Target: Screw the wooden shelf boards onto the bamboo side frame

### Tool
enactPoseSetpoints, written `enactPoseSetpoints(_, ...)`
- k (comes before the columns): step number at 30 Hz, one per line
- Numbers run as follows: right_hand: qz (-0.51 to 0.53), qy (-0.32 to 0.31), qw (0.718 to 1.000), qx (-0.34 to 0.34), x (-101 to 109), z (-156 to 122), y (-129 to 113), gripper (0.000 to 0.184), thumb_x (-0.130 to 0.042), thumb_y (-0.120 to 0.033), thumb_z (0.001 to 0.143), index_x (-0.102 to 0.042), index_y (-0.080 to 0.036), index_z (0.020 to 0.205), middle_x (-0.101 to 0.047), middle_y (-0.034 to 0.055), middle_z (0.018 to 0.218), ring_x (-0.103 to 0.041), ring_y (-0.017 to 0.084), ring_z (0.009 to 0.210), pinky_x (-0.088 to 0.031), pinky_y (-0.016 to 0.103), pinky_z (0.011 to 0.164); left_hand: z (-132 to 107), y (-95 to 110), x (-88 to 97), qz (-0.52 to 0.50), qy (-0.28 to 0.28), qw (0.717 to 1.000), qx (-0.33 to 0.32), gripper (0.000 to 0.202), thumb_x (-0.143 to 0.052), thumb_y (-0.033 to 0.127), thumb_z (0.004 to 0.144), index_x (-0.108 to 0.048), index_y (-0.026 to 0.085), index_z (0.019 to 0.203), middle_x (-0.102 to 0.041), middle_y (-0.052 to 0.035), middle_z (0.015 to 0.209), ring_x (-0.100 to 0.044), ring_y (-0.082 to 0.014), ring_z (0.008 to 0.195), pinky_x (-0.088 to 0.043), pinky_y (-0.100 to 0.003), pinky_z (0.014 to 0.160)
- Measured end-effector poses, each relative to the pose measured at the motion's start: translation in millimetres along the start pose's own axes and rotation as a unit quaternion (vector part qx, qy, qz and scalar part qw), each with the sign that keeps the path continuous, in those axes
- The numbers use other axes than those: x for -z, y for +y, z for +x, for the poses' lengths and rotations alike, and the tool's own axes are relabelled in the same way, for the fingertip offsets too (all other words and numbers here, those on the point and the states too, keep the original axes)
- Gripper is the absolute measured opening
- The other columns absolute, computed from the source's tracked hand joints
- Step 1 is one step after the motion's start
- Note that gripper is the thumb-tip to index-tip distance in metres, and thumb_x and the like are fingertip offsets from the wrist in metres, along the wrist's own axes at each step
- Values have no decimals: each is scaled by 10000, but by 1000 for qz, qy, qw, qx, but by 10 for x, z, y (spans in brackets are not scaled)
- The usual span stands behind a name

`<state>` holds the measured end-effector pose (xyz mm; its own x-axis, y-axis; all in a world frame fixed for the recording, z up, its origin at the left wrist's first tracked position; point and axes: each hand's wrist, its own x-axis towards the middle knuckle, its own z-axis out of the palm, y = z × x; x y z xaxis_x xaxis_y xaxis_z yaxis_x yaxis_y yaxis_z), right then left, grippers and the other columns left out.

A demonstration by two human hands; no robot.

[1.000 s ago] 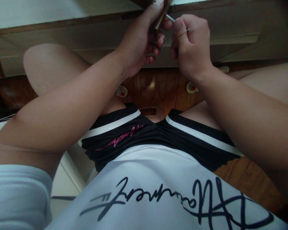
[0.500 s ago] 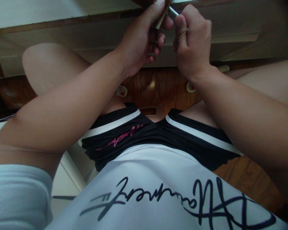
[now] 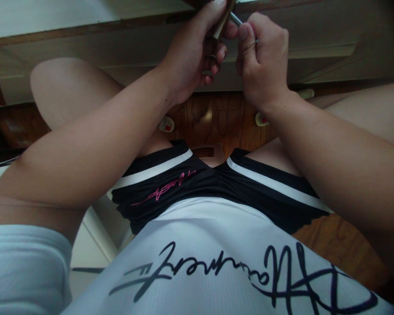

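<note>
Near the top edge of the head view, my left hand (image 3: 192,54) is closed around a flat brownish piece with a shiny, brass-like edge (image 3: 220,27). Its upper part lies outside the picture. My right hand (image 3: 264,63) makes a fist around a thin silvery metal rod (image 3: 236,19), with the thumb pressed along it. The rod's far end reaches the brownish piece, and a small bit of metal shows behind the thumb. What kind of tool the rod belongs to is hidden in the fist.
Beyond the hands runs a pale table or drawer front (image 3: 134,48) with a wooden edge (image 3: 85,30) and a light top (image 3: 52,15). Below are my bare knees, a brown wooden floor (image 3: 223,118) and a brown stool edge (image 3: 219,153) between my legs.
My right hand has dipped and turned very slightly, and the rod with it. My left hand and the brownish piece have hardly moved.
</note>
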<state>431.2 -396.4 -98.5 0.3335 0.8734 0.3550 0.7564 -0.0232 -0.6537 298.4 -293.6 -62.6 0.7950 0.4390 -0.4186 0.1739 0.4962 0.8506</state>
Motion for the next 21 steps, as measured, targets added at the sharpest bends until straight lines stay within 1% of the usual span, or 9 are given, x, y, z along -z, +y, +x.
enactPoseSetpoints(2,-7,3,1000,2,-8,3,10,459,-294,-471,1054,-562,-213,785,-453,2,664,-468,154,617,-244,323,599,10,-12,-6,-2,3,1000,0,455,-366,550,951,-612,176,874,-441,3,688,-430,-83,510,-300,-198,457)
enactPoseSetpoints(5,-6,9,1000,-3,-15,4,21,466,-306,-471,1050,-516,-213,723,-427,-4,643,-435,145,600,-219,322,590,42,-40,-9,-4,27,1000,1,508,-389,637,910,-628,199,811,-433,-2,668,-407,-85,492,-278,-214,439)
enactPoseSetpoints(7,3,6,1000,-4,-12,1,18,467,-303,-470,1051,-492,-210,712,-414,-9,636,-423,140,596,-221,316,590,56,-49,-5,-3,30,1000,-1,540,-393,678,890,-636,204,801,-437,-3,661,-397,-85,485,-273,-220,435)
enactPoseSetpoints(12,2,0,1000,-5,3,-13,-5,446,-308,-470,1051,-471,-230,712,-404,-9,646,-421,152,613,-231,324,603,42,-34,7,-2,-1,1000,-9,530,-444,667,883,-636,173,891,-456,7,674,-427,-85,511,-310,-203,455)
enactPoseSetpoints(15,11,3,1000,-7,-3,-11,-5,452,-300,-484,1049,-454,-233,706,-386,-14,641,-403,148,600,-231,325,598,31,-28,7,-9,11,1000,-4,542,-441,691,873,-644,189,858,-452,4,661,-409,-86,501,-300,-208,444)
enactPoseSetpoints(17,15,8,1000,-4,-8,-9,-4,465,-288,-498,1048,-448,-234,701,-382,-15,633,-398,148,592,-230,326,593,29,-31,7,-16,10,1000,-4,533,-461,693,862,-640,191,846,-453,3,654,-409,-89,500,-295,-208,443)
enactPoseSetpoints(19,18,6,1000,-3,-8,-8,-6,466,-284,-511,1046,-460,-236,713,-400,-13,633,-417,152,596,-246,329,596,35,-39,9,-22,1,1000,-5,499,-494,667,856,-634,188,849,-459,5,655,-419,-95,505,-294,-210,447)
enactPoseSetpoints(21,23,2,1000,-9,-4,-10,-11,465,-281,-521,1044,-476,-238,731,-418,-13,635,-437,154,600,-270,329,603,46,-49,6,-27,6,1000,-4,457,-512,638,852,-636,200,816,-459,4,642,-412,-100,496,-275,-221,441)
